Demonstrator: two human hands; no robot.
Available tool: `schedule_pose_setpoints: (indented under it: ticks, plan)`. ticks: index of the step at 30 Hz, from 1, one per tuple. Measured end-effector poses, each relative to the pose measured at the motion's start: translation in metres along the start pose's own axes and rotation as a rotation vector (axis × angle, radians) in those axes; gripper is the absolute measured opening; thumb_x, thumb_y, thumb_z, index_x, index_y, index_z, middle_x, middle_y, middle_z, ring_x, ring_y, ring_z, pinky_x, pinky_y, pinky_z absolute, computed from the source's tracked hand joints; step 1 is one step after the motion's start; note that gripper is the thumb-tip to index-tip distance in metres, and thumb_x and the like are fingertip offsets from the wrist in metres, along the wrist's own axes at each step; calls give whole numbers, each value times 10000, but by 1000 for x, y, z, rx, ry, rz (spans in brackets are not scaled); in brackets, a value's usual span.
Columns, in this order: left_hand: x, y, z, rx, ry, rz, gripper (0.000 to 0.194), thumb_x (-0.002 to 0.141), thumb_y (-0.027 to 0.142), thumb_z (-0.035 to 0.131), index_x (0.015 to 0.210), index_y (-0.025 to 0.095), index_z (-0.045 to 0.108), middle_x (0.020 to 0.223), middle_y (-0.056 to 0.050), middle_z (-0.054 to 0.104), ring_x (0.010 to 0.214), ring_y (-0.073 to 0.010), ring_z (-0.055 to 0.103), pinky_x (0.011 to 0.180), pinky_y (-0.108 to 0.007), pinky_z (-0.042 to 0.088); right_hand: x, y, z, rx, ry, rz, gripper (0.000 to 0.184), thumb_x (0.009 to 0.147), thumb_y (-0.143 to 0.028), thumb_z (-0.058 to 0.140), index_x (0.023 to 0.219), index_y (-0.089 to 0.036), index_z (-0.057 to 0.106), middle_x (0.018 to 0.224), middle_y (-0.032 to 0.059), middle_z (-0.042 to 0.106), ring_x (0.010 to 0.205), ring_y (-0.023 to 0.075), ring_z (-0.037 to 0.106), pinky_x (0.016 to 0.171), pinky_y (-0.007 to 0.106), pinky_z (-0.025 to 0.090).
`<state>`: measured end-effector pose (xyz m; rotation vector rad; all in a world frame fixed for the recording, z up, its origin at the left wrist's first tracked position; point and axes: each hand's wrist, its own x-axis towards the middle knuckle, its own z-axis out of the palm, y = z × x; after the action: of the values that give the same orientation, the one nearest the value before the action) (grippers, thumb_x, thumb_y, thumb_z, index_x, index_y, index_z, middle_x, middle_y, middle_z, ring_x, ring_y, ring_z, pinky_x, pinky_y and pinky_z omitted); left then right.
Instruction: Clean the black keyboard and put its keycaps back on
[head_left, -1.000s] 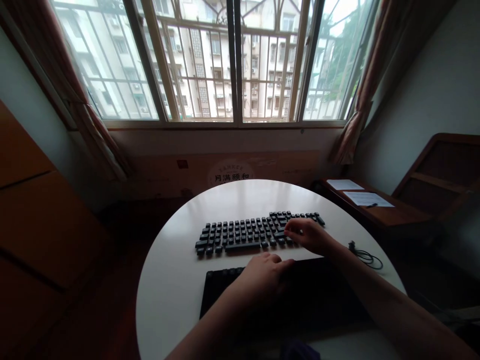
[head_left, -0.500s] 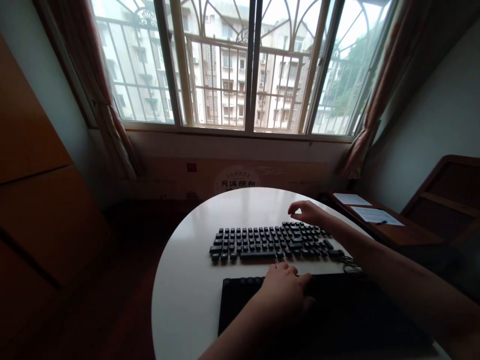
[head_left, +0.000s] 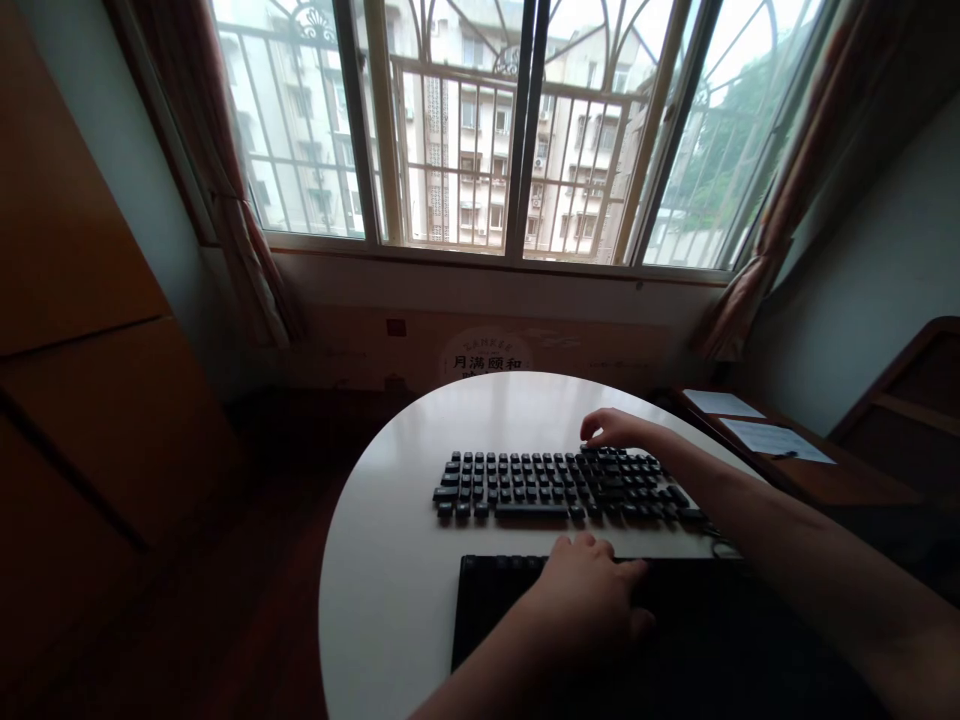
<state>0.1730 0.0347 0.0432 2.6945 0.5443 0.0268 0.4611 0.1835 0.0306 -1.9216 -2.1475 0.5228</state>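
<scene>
Many loose black keycaps (head_left: pixel 525 490) stand in rows on a round white table (head_left: pixel 390 560), set out in a keyboard's layout. In front of them lies a dark keyboard base (head_left: pixel 491 600), with a row of keys showing along its far left edge. My left hand (head_left: pixel 589 590) rests palm down on the base, its fingers over the far edge and the thumb apart. Over the back row of keycaps, my right hand (head_left: pixel 611 428) has its fingertips pinched down on a keycap, mostly hidden by the fingers. The near right of the base is lost in shadow.
A cable (head_left: pixel 724 547) lies at the right end of the keycaps. On the right, a brown side table (head_left: pixel 847 480) holds white papers (head_left: pixel 776 440) and a pen (head_left: pixel 785 455). A chair (head_left: pixel 915 400) stands beyond, and a wooden cabinet (head_left: pixel 82 400) rises at left.
My right hand has come down from above the back row until its fingertips reach a keycap. My left hand stays on the base. The whole view has shifted slightly.
</scene>
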Motion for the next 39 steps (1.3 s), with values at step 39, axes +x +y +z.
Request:
schedule_pose_setpoints:
  ticks: [39]
  plan:
    - [-1, -8, -1, 34, 39, 73, 452, 873, 453, 597, 1273, 248, 641, 1071, -116, 694, 974, -329, 652, 826, -442, 512, 21, -40, 35, -404, 154, 34, 200, 875, -308, 642, 1010, -230, 768, 1069, 84, 761, 998, 244, 675, 915, 391, 478]
